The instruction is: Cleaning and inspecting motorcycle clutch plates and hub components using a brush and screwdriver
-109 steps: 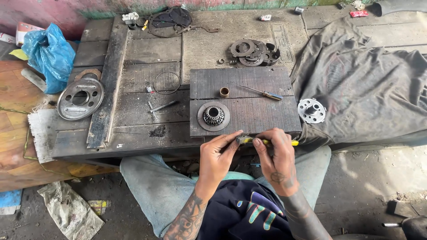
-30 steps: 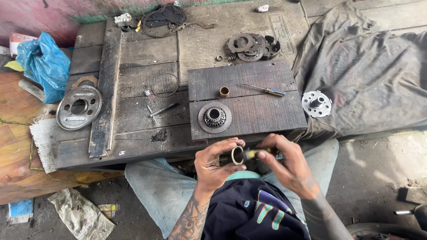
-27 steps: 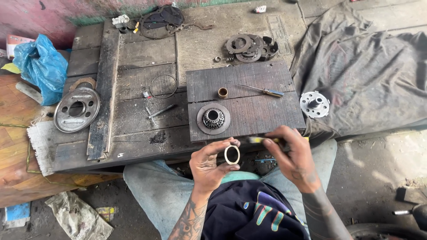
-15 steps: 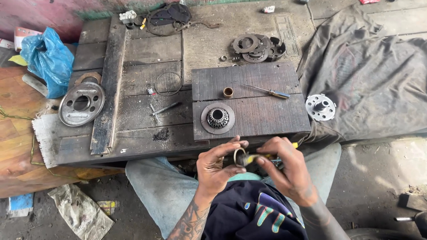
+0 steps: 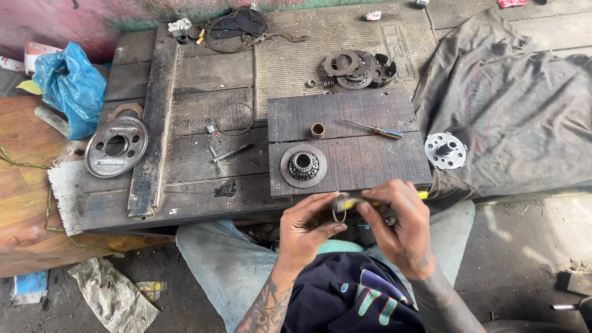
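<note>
My left hand (image 5: 306, 228) pinches a small metal ring (image 5: 338, 214) in front of my lap, just below the edge of the wooden board. My right hand (image 5: 394, 216) grips a yellow-handled tool (image 5: 353, 201) whose tip meets the ring. Both hands are close together, fingers nearly touching. On the dark wooden block (image 5: 364, 161) just beyond them sits a toothed gear hub on a round disc (image 5: 303, 165), with a small brass bushing (image 5: 317, 130) and a thin screwdriver (image 5: 376, 129) farther back.
A perforated round plate (image 5: 116, 147) lies at the left, a white flanged part (image 5: 445, 150) at the right on a grey cloth (image 5: 524, 111). Stacked clutch discs (image 5: 354, 64) and a gasket (image 5: 234, 26) sit at the back. A blue plastic bag (image 5: 69, 86) is far left.
My hands first held the tool together at the board's edge, then drew apart to show the ring face-on in my left hand. They have now closed again, with the tool against the ring.
</note>
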